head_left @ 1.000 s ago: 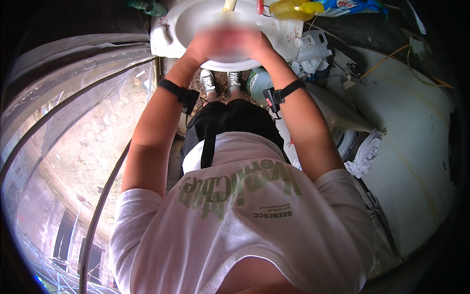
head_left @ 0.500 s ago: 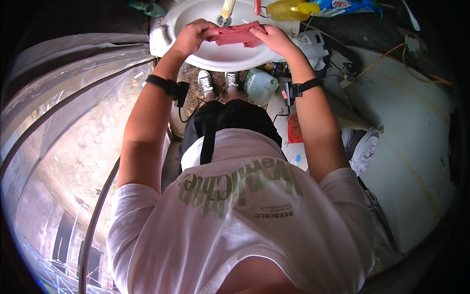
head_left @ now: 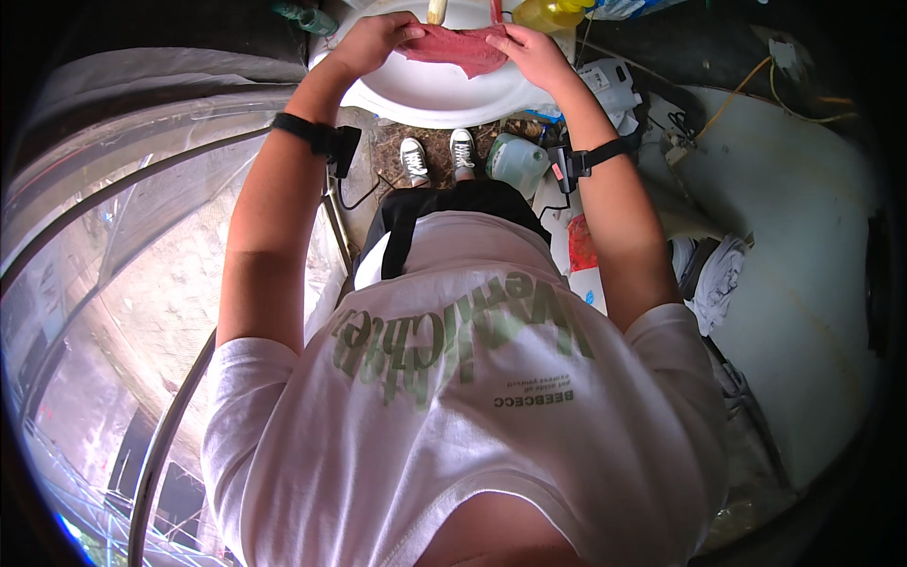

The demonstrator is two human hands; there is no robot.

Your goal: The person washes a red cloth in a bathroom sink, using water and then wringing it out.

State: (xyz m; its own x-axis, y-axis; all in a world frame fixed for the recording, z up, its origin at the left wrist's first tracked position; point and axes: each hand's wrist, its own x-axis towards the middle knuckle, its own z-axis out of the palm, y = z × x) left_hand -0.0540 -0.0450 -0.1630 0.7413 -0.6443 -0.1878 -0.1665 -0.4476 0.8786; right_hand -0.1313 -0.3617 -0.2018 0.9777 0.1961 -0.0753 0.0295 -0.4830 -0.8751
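Observation:
A damp-looking red cloth (head_left: 453,49) is stretched sideways over a white washbasin (head_left: 425,111). My left hand (head_left: 373,42) pinches its left end between thumb and fingers. At the other end, my right hand (head_left: 531,52) grips the cloth the same way. The middle of the cloth hangs in a short fold between my hands, above the bowl. Behind it, the pale end of a tap or handle (head_left: 436,11) shows at the top edge. The cloth hides the drain.
A yellow bottle (head_left: 550,15) stands at the basin's back right, a green bottle (head_left: 304,17) at its back left. A translucent jug (head_left: 517,163) is on the ground by my shoes (head_left: 414,159). Right of the basin are a whitish canister (head_left: 612,87) and cables (head_left: 678,132).
The whole view has shifted, so the basin and hands sit higher in the picture. The cloth is spread a little flatter between my hands, which both keep their hold.

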